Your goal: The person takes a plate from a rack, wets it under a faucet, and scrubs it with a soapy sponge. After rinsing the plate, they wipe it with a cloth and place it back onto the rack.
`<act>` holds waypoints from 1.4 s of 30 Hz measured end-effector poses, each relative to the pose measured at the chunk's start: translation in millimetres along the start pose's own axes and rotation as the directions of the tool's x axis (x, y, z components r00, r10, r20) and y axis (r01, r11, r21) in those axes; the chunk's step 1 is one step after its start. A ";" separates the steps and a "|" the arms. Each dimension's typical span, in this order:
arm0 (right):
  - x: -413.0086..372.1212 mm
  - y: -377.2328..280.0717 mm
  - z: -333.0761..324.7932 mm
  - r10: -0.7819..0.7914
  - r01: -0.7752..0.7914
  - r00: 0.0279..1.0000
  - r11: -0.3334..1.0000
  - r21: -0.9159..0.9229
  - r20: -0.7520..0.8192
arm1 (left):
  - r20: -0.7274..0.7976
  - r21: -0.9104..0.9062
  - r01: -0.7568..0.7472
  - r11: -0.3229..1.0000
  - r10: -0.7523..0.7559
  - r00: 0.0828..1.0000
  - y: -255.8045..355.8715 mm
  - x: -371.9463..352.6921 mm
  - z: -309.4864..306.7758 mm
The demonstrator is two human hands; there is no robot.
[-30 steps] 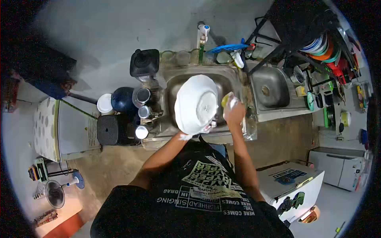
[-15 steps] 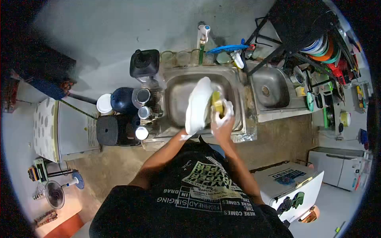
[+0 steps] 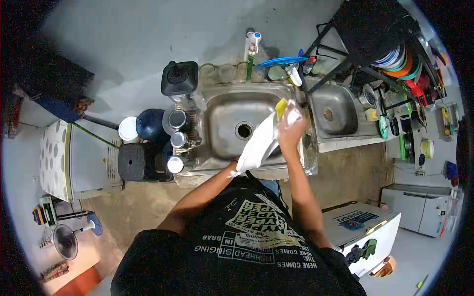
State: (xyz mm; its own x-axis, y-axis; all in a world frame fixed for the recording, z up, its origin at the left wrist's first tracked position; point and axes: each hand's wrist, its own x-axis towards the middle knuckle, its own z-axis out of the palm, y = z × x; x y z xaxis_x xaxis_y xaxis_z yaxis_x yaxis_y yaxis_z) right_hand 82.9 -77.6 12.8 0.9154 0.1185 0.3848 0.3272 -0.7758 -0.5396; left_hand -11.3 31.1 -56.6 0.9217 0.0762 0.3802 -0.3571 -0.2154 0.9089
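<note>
A white plate (image 3: 259,142), seen tilted and nearly side-on, is held over the front right of the steel sink basin (image 3: 217,121). My left hand (image 3: 234,170) grips its lower end; most of those fingers are hidden by the plate. At the upper right end, my right hand (image 3: 291,126), covered in white suds and a little blurred, is closed around a yellow sponge (image 3: 281,106) pressed against or very near the plate. The drain (image 3: 244,130) shows in the basin, left of the plate.
A faucet (image 3: 254,38) rises behind the sink, beside glass jars (image 3: 226,73) and a blue plastic item (image 3: 281,61). Lidded jars (image 3: 178,140) line the left edge. On the right are a smaller sink (image 3: 335,111) and a black rack (image 3: 370,34) near stacked plates (image 3: 402,61).
The plate has swung to the right and leans more, uncovering the drain. My right hand has moved up and right with the sponge, to the plate's upper end.
</note>
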 end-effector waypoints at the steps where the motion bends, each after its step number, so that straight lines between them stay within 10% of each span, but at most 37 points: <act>1: 4.1 -6.3 -2.0 -0.033 0.032 0.999 0.998 -0.045 -0.031 | -0.007 0.037 -0.012 0.999 0.013 1.000 2.6 1.5 0.2; 3: 9.8 -52.8 -23.0 0.126 -0.106 0.987 0.978 0.182 -0.103 | -0.022 0.113 -0.040 0.993 0.043 0.999 7.8 6.5 -0.4; 11: -58.2 -82.6 -12.3 -0.635 0.642 0.719 0.763 0.081 0.283 | -0.005 -0.358 0.206 0.911 -0.223 0.975 -14.2 -16.6 -17.7; 14: -83.4 -67.0 2.6 -0.739 0.724 0.673 0.662 0.196 0.011 | 0.262 -0.812 0.411 0.413 -0.372 0.891 -15.2 -10.8 -29.6; 17: -85.9 -28.9 20.9 -0.751 0.746 0.657 0.635 0.198 -0.067 | 0.324 -0.885 0.425 0.191 -0.402 0.856 -24.9 -6.5 -35.8; 23: -58.1 -5.7 9.4 -0.665 0.645 0.746 0.714 0.273 -0.025 | -0.069 -0.612 0.283 0.739 -0.406 0.911 -81.7 -14.2 -20.0; 24: -58.2 -0.8 10.2 -0.574 0.559 0.819 0.791 0.250 -0.014 | 0.082 -0.626 0.287 0.725 -0.305 0.949 -66.8 -20.2 -35.5; 26: -69.8 48.7 44.4 -0.308 0.293 0.951 0.899 0.325 -0.006 | 0.131 -0.945 0.215 0.247 -0.317 0.939 -8.0 -8.3 -21.5; 28: -78.4 132.3 110.5 0.018 -0.012 1.000 0.893 0.450 -0.010 | 0.335 -0.913 0.406 0.042 -0.491 0.804 -55.0 -20.5 -15.8; 31: -19.2 51.5 14.7 -0.548 0.491 0.833 0.797 -0.352 -0.078 | 0.589 -0.806 0.562 -0.185 -0.346 0.730 -38.4 -13.6 -23.5; 32: -4.6 26.0 5.4 -0.487 0.428 0.862 0.849 -0.310 -0.145 | 0.654 -0.755 0.630 -0.181 -0.146 0.742 -52.3 -17.9 -21.8; 33: -6.2 17.5 5.6 -0.077 0.103 0.994 0.876 0.472 -0.074 | 0.557 -0.825 0.564 -0.045 -0.241 0.795 -59.7 -20.1 -13.5; 39: 32.8 -28.9 -0.8 -0.292 0.289 0.957 0.951 0.110 0.004 | 0.239 -0.753 0.481 0.449 -0.494 0.836 6.7 -4.0 -14.1; 40: 50.6 -70.7 -32.9 0.016 -0.063 0.973 0.978 0.199 0.230 | 0.254 -0.774 0.476 0.417 -0.484 0.837 4.5 -7.8 -13.1; 42: 48.2 -66.1 -27.7 -0.124 0.117 0.992 0.971 0.211 0.020 | 0.362 -0.826 0.496 0.266 -0.424 0.830 -11.9 -18.8 -12.2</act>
State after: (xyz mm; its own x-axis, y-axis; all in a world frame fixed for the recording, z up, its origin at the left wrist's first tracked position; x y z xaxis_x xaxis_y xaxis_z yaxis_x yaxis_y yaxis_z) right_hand 98.9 -37.9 87.8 0.8721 0.2259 0.4340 0.4742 -0.6085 -0.6363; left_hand -26.2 44.1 -72.6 0.9713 -0.1979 -0.1320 0.2377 0.7852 0.5718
